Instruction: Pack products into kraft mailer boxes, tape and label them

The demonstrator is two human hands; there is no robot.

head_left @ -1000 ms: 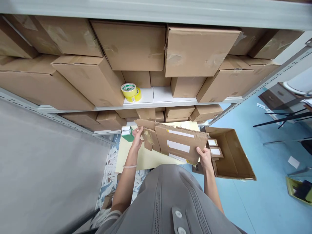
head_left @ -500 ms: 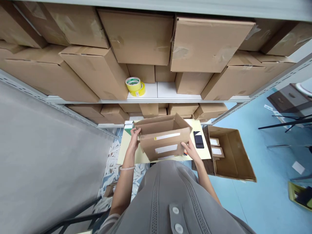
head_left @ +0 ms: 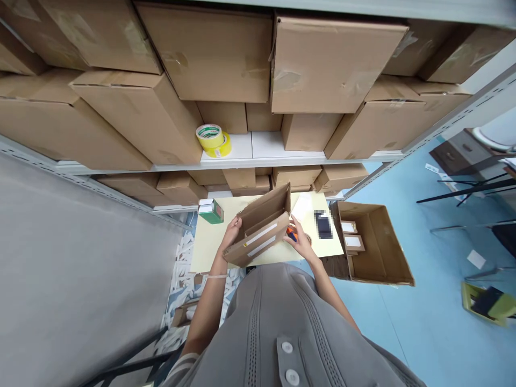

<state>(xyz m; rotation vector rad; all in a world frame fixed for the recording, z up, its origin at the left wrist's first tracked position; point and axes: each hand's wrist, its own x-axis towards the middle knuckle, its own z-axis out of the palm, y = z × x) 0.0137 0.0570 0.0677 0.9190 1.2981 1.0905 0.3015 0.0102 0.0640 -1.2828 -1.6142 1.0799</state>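
A brown cardboard box [head_left: 261, 228] with white labels on its side is held tilted over a pale yellow table [head_left: 209, 244]. My left hand [head_left: 231, 235] grips its left end with the fingers curled round the edge. My right hand [head_left: 299, 239] presses against its right end, fingers stretched along the cardboard. An orange object [head_left: 291, 233] lies on the table just by my right hand. A dark phone [head_left: 323, 224] rests to the right of it.
A small green and white box [head_left: 210, 210] stands at the table's back left. An open carton [head_left: 373, 244] with small boxes inside sits on the blue floor to the right. Metal shelves behind hold many cardboard boxes and yellow tape rolls [head_left: 213, 140].
The flat cardboard was opened into a box shape, then turned and tilted to the left. My right hand moved in from the right edge toward the middle of the table.
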